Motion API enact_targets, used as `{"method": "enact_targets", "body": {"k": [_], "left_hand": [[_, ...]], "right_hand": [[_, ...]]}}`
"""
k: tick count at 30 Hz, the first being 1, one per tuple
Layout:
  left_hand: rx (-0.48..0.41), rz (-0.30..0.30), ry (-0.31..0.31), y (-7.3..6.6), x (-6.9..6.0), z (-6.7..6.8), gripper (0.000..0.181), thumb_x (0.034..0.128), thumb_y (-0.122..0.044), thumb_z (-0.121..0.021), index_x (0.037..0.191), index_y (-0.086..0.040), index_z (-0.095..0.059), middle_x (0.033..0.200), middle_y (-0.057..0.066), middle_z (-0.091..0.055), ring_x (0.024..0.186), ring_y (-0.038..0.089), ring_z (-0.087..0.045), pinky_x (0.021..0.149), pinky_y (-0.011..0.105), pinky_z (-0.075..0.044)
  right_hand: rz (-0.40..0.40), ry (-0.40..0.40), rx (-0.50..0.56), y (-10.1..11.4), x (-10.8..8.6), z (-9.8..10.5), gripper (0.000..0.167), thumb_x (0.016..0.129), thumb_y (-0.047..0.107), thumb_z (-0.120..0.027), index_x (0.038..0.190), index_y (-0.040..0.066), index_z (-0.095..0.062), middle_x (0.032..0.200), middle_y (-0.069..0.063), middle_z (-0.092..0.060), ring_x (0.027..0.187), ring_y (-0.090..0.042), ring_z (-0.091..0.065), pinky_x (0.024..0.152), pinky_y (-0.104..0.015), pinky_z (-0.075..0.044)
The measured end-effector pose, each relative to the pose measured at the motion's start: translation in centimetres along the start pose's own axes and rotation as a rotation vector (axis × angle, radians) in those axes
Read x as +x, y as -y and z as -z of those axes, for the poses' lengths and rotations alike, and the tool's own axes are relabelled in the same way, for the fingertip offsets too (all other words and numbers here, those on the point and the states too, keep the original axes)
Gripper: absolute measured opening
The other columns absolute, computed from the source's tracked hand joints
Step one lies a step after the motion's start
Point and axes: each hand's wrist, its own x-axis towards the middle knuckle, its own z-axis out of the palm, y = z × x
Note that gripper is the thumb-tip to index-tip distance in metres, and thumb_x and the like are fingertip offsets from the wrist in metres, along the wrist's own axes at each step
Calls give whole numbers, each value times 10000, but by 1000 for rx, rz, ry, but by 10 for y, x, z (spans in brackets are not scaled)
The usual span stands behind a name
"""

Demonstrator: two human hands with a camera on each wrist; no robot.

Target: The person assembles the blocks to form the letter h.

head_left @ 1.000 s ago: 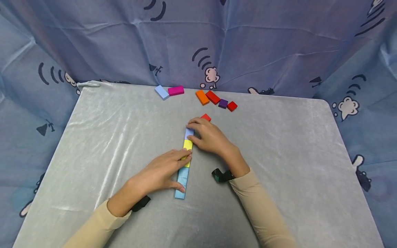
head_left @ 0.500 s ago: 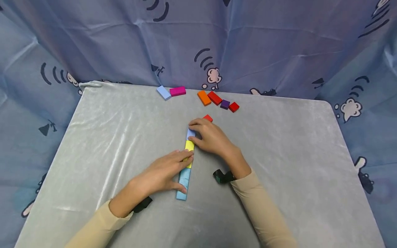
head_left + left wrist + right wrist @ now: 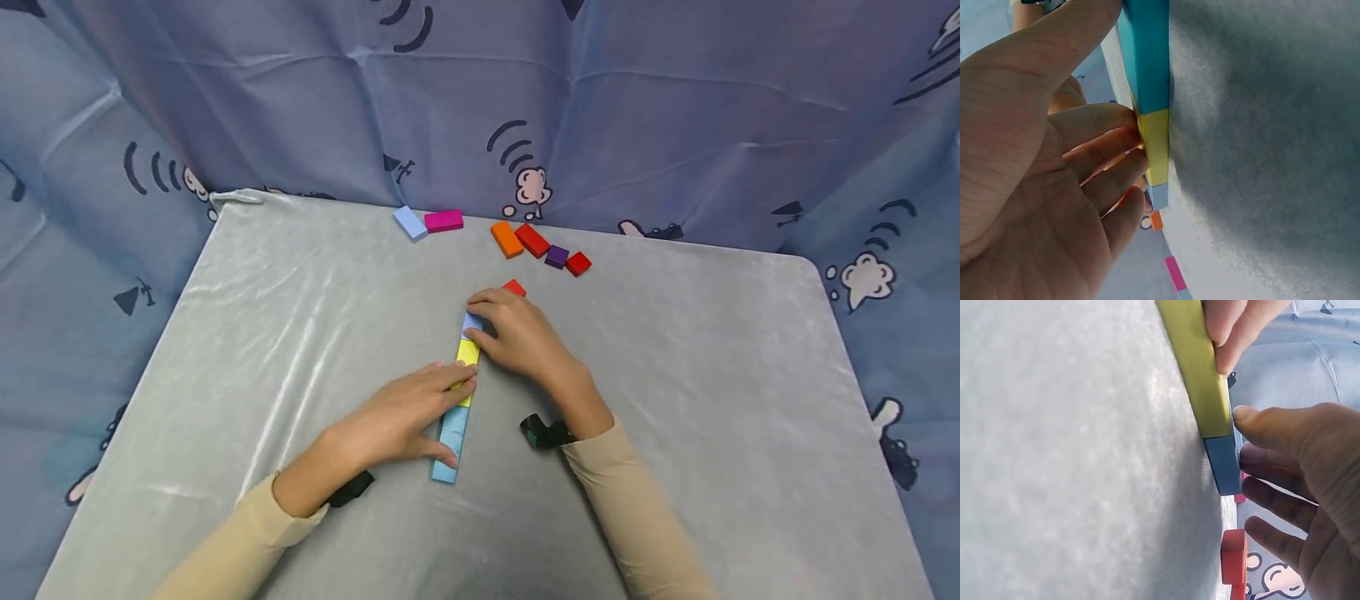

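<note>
A straight row of flat blocks lies on the table. Its near end is light blue blocks (image 3: pixel 453 427), its middle a yellow part (image 3: pixel 467 352), and its far end a periwinkle block (image 3: pixel 472 323). My left hand (image 3: pixel 401 414) rests along the row, its extended fingers on the yellow part and its thumb on the light blue near end. My right hand (image 3: pixel 525 335) holds the periwinkle block between thumb and bent fingers, which partly cover it. In the right wrist view, that thumb (image 3: pixel 1247 415) sits close to the seam between the yellow part and the blue block (image 3: pixel 1224 464).
Just beyond my right hand lies a red block (image 3: pixel 514 287), partly hidden. Along the back edge are a pale blue block (image 3: pixel 410 223), a magenta block (image 3: pixel 444 221), an orange block (image 3: pixel 507 239), a purple block (image 3: pixel 557 256) and two red blocks (image 3: pixel 532 241). A patterned curtain (image 3: pixel 337 125) hangs behind.
The whole head view has shifted, so everything appears slightly farther right. Both hands keep their places on the row, and no block has visibly moved.
</note>
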Motion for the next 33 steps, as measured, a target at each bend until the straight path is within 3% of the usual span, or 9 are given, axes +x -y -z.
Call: {"method": "enact_targets", "body": {"k": [18,26,33], "left_hand": [[-2,12,7,1,2,-1,1071,751,-547,-896,1575,-9,-474,1674,107,-444,1587,251,-395,1352,435,-307],[2,-20,6,-2,4,-3,1070,745,-554,-901,1564,-4,-489,1658,115,-462,1567,264,-424,1347,451,-315],[2,7,3,-1,4,0,1067,736,-540,-914,1557,0,-498,1652,116,-472,1570,274,-419,1350,455,-307]], "right_hand": [[5,-6,-12,2,0,3,368,985,236,-768,1283,21,-751,1349,-108,-721,1294,-278,-673,1156,-446,-561],[-23,4,-19,0,-8,5,376,977,237,-777,1291,33,-747,1347,-106,-718,1275,-281,-684,1139,-447,-575],[10,6,-18,-1,-2,6,365,997,233,-751,1298,27,-739,1352,-104,-714,1293,-275,-668,1166,-441,-554]]}}
